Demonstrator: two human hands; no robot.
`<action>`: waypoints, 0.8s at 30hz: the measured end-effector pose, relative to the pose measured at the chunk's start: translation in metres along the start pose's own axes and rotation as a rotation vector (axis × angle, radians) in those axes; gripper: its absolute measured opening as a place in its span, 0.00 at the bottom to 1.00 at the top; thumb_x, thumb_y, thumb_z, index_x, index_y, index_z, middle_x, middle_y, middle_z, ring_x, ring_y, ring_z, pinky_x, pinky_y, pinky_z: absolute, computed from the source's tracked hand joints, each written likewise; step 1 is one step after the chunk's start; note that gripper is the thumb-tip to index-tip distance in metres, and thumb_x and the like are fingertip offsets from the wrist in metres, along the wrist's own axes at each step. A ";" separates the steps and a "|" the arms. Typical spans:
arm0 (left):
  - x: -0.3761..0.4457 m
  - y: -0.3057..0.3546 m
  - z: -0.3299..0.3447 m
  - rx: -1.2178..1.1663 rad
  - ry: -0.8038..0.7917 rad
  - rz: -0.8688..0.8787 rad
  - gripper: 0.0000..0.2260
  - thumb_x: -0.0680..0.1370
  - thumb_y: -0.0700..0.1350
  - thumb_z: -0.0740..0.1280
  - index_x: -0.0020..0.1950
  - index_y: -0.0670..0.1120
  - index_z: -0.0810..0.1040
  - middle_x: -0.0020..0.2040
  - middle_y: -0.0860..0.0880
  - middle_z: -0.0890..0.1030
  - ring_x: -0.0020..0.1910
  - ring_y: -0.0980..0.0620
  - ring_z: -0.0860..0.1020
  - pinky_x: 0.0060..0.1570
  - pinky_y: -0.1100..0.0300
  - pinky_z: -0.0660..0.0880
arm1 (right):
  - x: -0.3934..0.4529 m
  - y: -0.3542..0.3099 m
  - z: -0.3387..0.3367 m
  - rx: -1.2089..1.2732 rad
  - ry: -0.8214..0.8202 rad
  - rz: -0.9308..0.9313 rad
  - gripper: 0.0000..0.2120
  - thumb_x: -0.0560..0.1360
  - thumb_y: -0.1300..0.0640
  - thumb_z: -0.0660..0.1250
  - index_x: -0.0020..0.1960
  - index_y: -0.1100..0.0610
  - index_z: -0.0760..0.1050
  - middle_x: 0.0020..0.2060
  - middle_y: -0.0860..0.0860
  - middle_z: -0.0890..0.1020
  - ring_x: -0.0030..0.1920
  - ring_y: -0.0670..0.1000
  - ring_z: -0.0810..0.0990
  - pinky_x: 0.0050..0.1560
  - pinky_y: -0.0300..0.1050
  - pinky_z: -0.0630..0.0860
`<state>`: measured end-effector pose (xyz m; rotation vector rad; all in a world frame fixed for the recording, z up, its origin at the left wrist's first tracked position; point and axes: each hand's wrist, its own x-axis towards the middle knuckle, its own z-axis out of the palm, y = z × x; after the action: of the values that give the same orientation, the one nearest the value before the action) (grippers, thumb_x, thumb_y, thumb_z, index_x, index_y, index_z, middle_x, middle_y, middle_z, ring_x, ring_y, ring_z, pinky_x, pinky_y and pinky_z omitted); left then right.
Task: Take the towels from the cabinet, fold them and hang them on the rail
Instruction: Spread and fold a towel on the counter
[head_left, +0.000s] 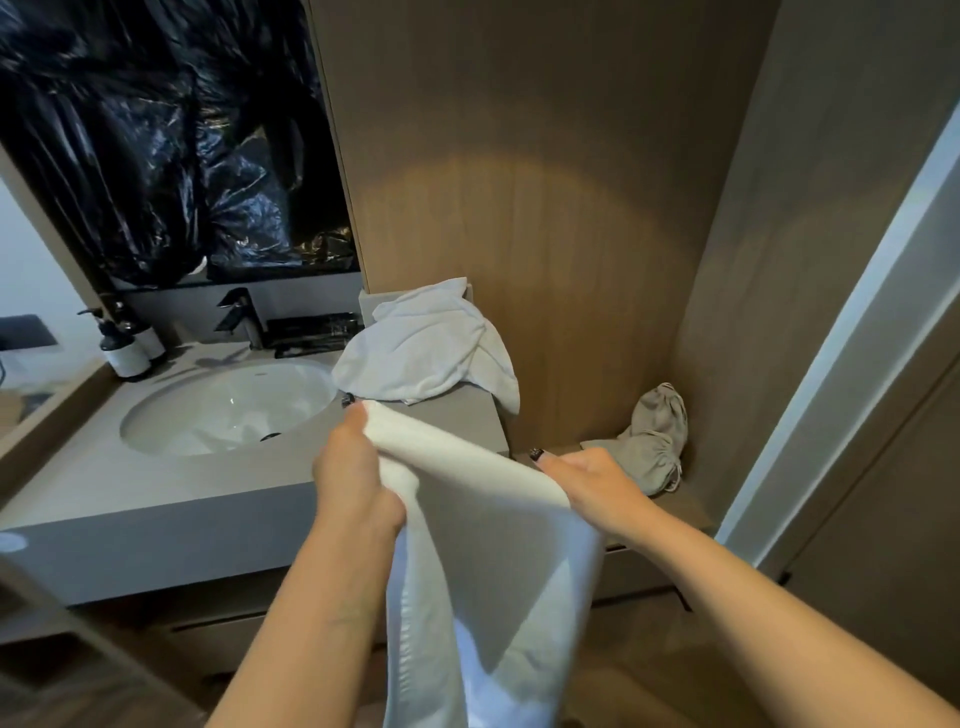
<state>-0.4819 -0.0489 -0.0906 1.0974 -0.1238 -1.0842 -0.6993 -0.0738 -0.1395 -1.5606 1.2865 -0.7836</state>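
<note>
You hold one white terry towel (483, 525) in front of you, above the near edge of the grey stone bench (156, 499). Your left hand (353, 478) grips its upper left corner, fingers (358, 415) curled round the cloth. Your right hand (587, 480) grips the upper right corner, fingers tucked into the fabric, so the top edge runs taut between your two hands, slanting from upper left down to lower right. The towel's long axis hangs downward from that edge, between your forearms, out of view at the bottom.

Beyond your hands, a second white towel, crumpled (431, 353), lies on the bench's far right corner, one end drooping over the edge. Left of it sits one oval white sink (228, 405), with two dark pump bottles (124, 348) behind. To the right, two beige drawstring bags (654, 441) rest on a low wooden shelf (680, 512).
</note>
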 end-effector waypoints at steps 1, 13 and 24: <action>0.006 0.004 -0.002 -0.060 0.035 -0.008 0.05 0.79 0.47 0.66 0.50 0.46 0.77 0.39 0.49 0.76 0.38 0.51 0.78 0.38 0.59 0.75 | 0.001 0.006 -0.001 -0.027 0.022 0.004 0.26 0.80 0.52 0.63 0.26 0.54 0.62 0.24 0.50 0.63 0.27 0.48 0.61 0.30 0.42 0.57; -0.028 0.016 -0.009 1.081 -0.642 0.438 0.14 0.72 0.49 0.76 0.56 0.56 0.79 0.55 0.59 0.79 0.51 0.64 0.77 0.45 0.72 0.73 | 0.005 -0.044 0.024 -0.123 0.211 -0.428 0.29 0.81 0.58 0.63 0.24 0.50 0.56 0.22 0.43 0.58 0.27 0.43 0.56 0.30 0.41 0.53; -0.034 -0.035 -0.006 1.308 -0.891 0.495 0.06 0.74 0.55 0.70 0.47 0.55 0.81 0.46 0.58 0.82 0.47 0.58 0.78 0.47 0.59 0.76 | -0.006 -0.049 0.024 -0.035 0.289 -0.342 0.30 0.82 0.54 0.63 0.22 0.51 0.58 0.21 0.43 0.60 0.26 0.44 0.59 0.30 0.42 0.58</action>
<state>-0.5185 -0.0209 -0.1065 1.4591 -1.9170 -0.9034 -0.6614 -0.0609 -0.1024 -1.7684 1.2534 -1.2451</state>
